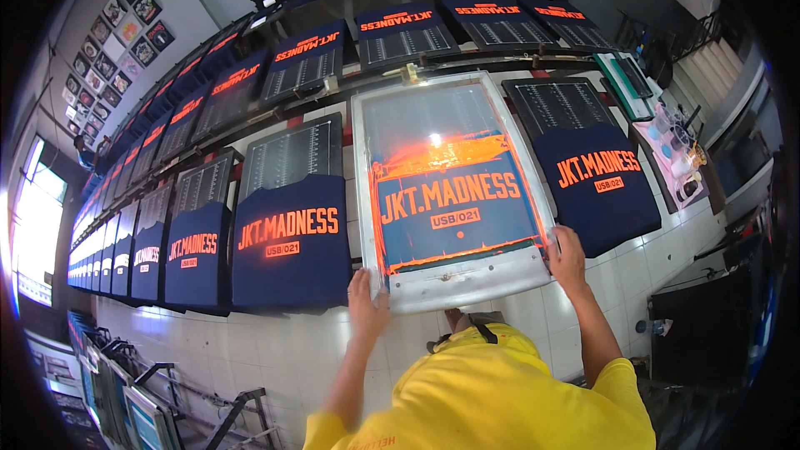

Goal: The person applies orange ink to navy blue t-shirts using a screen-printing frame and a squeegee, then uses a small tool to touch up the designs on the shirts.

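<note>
Before me a metal-edged screen-printing frame lies over a dark navy shirt, whose orange lettering shows through the mesh. Wet orange ink is banked across the mesh beyond the lettering, and orange smears run down both sides. A broad silver bar with bolts crosses the frame's near end. My left hand is closed on the frame's near left corner, slightly blurred. At the near right corner, my right hand grips the frame's side with bent fingers. The undersides of both grips are hidden.
Navy shirts with orange print lie on boards either side, a left one and a right one. More printed shirts fill the row behind a long rail. A cluttered side table stands right; racked frames stand lower left.
</note>
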`<state>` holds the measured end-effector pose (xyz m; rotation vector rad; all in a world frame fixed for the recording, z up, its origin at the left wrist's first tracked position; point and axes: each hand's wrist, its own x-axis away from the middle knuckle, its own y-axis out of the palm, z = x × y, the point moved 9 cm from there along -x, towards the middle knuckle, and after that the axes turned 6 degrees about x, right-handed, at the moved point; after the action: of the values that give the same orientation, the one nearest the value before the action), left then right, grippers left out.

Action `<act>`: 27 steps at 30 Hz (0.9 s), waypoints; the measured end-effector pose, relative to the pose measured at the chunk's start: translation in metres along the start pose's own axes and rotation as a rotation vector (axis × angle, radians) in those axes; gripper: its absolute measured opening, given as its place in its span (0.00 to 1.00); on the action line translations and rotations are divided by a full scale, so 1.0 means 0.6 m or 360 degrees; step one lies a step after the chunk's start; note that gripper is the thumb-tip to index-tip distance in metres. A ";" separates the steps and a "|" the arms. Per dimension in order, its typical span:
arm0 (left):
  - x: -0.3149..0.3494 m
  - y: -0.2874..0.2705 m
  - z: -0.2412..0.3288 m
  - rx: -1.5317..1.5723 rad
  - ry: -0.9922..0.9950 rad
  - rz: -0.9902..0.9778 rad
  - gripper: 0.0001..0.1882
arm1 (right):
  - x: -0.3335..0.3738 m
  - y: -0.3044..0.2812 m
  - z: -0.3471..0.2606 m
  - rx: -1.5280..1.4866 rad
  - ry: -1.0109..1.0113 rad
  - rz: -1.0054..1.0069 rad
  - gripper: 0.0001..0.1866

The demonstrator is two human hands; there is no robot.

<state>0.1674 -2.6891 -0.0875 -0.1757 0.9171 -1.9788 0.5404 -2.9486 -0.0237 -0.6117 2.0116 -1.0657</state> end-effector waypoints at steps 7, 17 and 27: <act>-0.033 0.021 -0.109 0.0156 -0.0563 -0.0038 0.16 | -0.009 0.086 0.159 -0.0342 0.0717 0.0073 0.09; -0.034 0.054 -0.211 0.0937 -0.1156 -0.0200 0.17 | -0.029 0.108 0.173 -0.0447 0.0996 0.0133 0.07; -0.032 0.040 -0.176 0.1256 -0.1363 -0.0320 0.16 | -0.029 0.117 0.172 -0.0581 0.1173 0.0010 0.09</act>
<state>0.1465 -2.6251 -0.1741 -0.6055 -0.4429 -2.0003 0.6294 -2.9476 -0.1128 -0.4187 2.8875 -1.0125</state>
